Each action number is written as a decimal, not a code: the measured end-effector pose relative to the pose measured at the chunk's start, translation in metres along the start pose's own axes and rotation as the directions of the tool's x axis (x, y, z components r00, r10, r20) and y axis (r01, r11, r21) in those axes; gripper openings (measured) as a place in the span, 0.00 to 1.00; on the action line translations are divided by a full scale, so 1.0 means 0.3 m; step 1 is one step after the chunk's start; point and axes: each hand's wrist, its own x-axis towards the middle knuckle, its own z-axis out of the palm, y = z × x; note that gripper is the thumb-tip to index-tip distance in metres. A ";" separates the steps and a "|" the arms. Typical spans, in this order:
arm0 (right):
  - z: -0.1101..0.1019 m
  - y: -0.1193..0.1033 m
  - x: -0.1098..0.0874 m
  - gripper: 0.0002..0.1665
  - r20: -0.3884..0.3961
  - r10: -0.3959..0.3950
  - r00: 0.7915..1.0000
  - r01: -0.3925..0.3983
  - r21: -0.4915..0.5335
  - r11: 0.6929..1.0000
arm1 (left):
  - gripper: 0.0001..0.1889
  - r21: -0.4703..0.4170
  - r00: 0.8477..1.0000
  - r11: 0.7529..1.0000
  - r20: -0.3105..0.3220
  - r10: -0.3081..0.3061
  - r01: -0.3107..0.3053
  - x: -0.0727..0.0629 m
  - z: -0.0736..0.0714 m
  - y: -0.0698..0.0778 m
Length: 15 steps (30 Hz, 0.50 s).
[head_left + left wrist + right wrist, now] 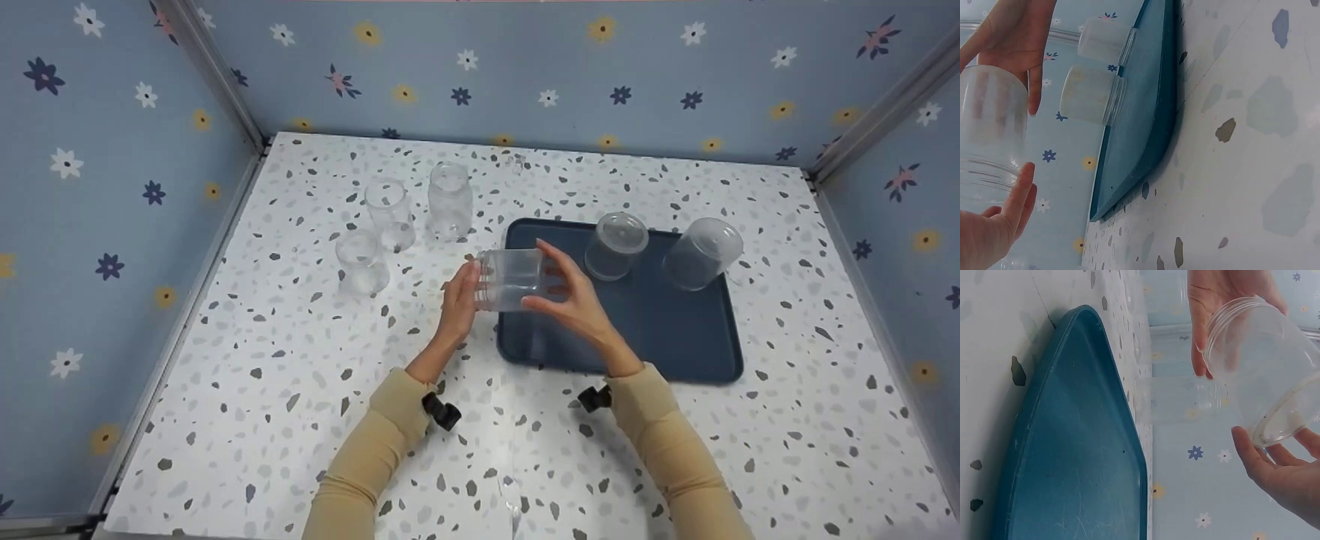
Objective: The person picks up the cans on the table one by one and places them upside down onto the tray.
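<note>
A clear plastic jar [511, 280] lies sideways in the air between both hands, over the left edge of a dark blue tray [637, 330]. My left hand [456, 304] holds its threaded mouth end, fingers against the rim. The base end is gripped by my right hand [574, 300], thumb and fingers spread around it. Two more clear jars, one [616, 246] near the tray's back edge and another [703, 253] at its back right corner, stand mouth down on the tray.
Left of the tray, three clear jars stand on the speckled white table: one jar [450, 202] at the back, a second jar [390, 214], and a third jar [363, 262] nearest me. Flower-patterned blue panels [525, 67] enclose the table at the back and sides.
</note>
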 end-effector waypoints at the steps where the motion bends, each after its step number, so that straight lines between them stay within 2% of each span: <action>1: 0.001 0.000 0.000 0.45 -0.007 -0.003 1.000 0.003 0.000 1.000 | 0.19 -0.013 1.000 1.000 0.000 -0.008 0.008 0.002 0.000 -0.004; 4: 0.005 0.001 -0.001 0.44 -0.022 -0.012 1.000 0.012 -0.013 1.000 | 0.19 -0.046 1.000 0.999 0.002 -0.012 0.012 0.008 -0.002 -0.019; 9: 0.010 0.001 0.002 0.43 -0.040 -0.033 0.999 0.031 -0.029 0.999 | 0.19 -0.089 1.000 0.996 0.012 0.006 -0.005 0.035 -0.012 -0.077; 12: 0.009 -0.006 0.006 0.42 -0.058 -0.027 0.998 0.025 -0.041 0.999 | 0.20 -0.081 1.000 0.997 0.002 0.015 -0.014 0.052 -0.018 -0.100; 15: 0.003 -0.013 0.012 0.42 -0.071 -0.026 0.997 0.021 -0.066 0.998 | 0.22 -0.013 1.000 1.000 -0.021 0.013 -0.013 0.061 -0.022 -0.102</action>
